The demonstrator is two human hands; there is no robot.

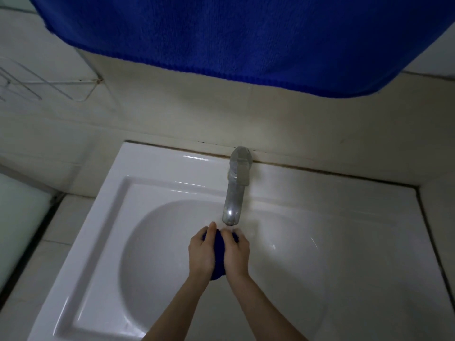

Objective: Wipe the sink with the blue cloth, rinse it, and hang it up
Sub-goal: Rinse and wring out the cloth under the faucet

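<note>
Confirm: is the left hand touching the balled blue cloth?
Touching. Head view: the left hand grips the balled blue cloth, with no gap along its palm.

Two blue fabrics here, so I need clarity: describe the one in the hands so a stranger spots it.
Over the white sink, just below the metal faucet spout, the left hand and right hand grip a blue cloth between them. Unlike the broad blue towel hanging overhead, it is a small dark wad.

Tap spout [232, 205] overhangs the basin [152, 267] just beyond both hands; hanging towel [246, 33] blocks overhead; basin sides open.
</note>
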